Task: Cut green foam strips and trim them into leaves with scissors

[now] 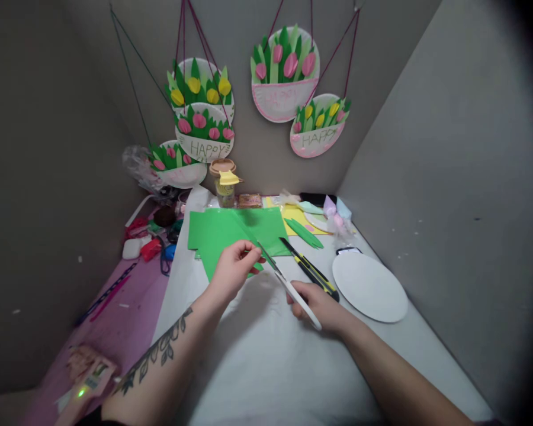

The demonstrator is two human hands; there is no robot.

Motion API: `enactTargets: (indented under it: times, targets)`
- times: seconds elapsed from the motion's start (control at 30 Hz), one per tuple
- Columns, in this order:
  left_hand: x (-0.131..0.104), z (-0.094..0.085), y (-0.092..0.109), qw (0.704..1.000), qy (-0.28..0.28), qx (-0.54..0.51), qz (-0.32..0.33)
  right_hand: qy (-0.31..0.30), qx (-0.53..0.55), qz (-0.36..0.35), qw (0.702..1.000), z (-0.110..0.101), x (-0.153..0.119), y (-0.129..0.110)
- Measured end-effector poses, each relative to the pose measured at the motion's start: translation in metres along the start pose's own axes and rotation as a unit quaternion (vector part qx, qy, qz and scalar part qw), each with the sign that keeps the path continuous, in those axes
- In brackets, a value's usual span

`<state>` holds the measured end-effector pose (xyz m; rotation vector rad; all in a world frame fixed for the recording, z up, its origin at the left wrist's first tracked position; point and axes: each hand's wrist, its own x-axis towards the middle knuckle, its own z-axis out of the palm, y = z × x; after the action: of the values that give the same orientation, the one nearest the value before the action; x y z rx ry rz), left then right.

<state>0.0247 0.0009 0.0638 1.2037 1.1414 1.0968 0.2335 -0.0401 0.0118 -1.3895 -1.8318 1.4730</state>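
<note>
My right hand [315, 305] grips a pair of white-handled scissors [299, 302], whose blades point up and to the left. Close to the blade tips, my left hand [237, 266] is pinched closed, with green paper [254, 271] at its fingertips. Just how much of that paper is in the fingers is hidden. Beyond the left hand lie several overlapping green sheets [240, 228]. A black and yellow box cutter [311, 272] rests on the table past the right hand. Farther back are cut green paper leaves [304, 232].
A white paper plate [369, 287] lies at the right, partly over a phone [349, 251]. A lidded jar [224, 183] and yellow paper [293, 219] stand at the back. Cords and small items [151, 242] crowd the left side. Paper-plate flower baskets [285, 74] hang on the wall.
</note>
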Motion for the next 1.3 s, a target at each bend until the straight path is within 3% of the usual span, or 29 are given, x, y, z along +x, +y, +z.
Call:
enactTargets:
  times: [0.37,0.7,1.3]
  targets:
    - [0.0036,-0.0074,0.0060,1.000,0.025,-0.006,-0.013,0.008,0.004,-0.006,1.000,0.0025,-0.0003,0.0021]
    - [0.0001,-0.0010,0.0018,1.000,-0.015,0.004,-0.007,-0.001,-0.002,-0.012,1.000,0.0024,0.0016,0.0066]
    - [0.0005,-0.0036,0.0055,1.000,0.009,-0.004,-0.018,0.011,-0.014,-0.010,1.000,-0.0020,-0.0009,0.0007]
